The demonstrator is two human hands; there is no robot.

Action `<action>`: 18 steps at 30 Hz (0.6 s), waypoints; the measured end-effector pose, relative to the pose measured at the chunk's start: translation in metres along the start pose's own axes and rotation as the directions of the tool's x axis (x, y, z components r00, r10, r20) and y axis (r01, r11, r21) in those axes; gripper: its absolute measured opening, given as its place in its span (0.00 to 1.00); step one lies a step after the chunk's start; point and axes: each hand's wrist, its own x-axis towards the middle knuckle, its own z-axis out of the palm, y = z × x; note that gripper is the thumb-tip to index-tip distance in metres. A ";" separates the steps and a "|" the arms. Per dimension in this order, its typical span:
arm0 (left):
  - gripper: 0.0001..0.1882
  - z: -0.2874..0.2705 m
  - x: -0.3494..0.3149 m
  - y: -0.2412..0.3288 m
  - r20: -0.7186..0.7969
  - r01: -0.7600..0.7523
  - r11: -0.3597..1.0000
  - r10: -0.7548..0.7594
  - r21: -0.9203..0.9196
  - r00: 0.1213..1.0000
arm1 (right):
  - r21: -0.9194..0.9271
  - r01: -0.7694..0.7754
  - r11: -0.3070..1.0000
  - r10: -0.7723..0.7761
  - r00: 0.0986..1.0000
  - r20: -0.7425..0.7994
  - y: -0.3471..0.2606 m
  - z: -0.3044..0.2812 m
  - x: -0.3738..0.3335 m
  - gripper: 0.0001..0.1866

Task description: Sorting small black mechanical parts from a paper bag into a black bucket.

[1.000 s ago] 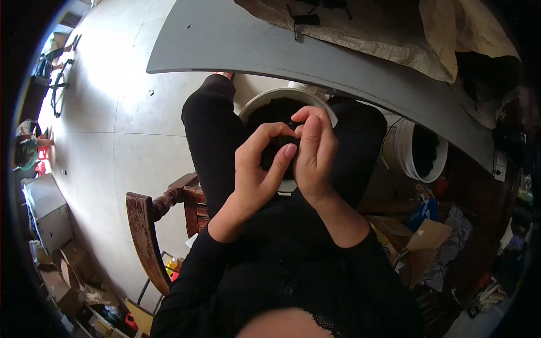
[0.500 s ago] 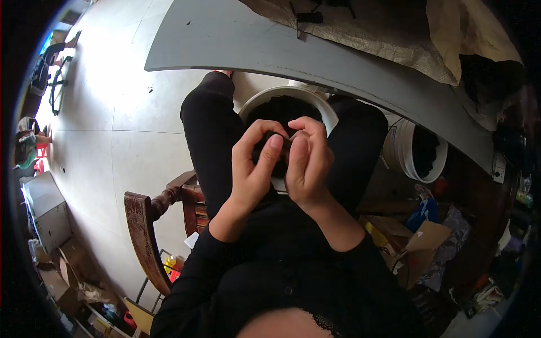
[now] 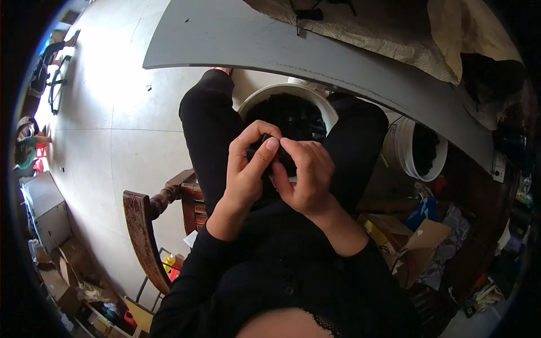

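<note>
I am viewing left hand (image 3: 245, 163) pinching small dark piece (image 3: 266, 137) between thumb and index finger. Right hand (image 3: 307, 174) is touching left fingertips; its grip I cannot be confirming. Piece is sitting between hands, near white bucket (image 3: 328, 111).

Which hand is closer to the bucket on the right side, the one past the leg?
Right. The right hand is left of that bucket in the picture, with the right leg between; the left hand is farther left.
</note>
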 end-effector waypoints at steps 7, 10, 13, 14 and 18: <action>0.08 0.002 -0.003 0.001 0.019 -0.003 1.000 0.003 -0.019 1.000 | -0.080 0.059 0.995 -0.061 0.998 -0.027 0.003 0.001 -0.005 0.15; 0.09 0.003 -0.005 0.003 0.051 -0.061 0.989 0.055 0.133 0.997 | 0.059 -0.037 0.998 0.038 0.999 -0.009 0.003 -0.008 -0.004 0.16; 0.09 0.008 -0.005 0.006 0.063 -0.103 0.986 0.095 0.135 0.993 | 0.140 -0.118 0.983 0.129 0.989 -0.070 0.002 -0.009 -0.004 0.11; 0.09 0.009 -0.005 0.006 0.069 -0.131 0.983 0.123 0.130 0.990 | 0.148 -0.121 0.982 0.130 0.990 -0.052 0.002 -0.010 -0.003 0.10; 0.09 0.007 -0.005 0.007 0.094 -0.223 0.952 0.208 0.211 0.974 | 0.205 -0.135 0.969 0.150 0.987 -0.056 -0.002 -0.012 -0.001 0.09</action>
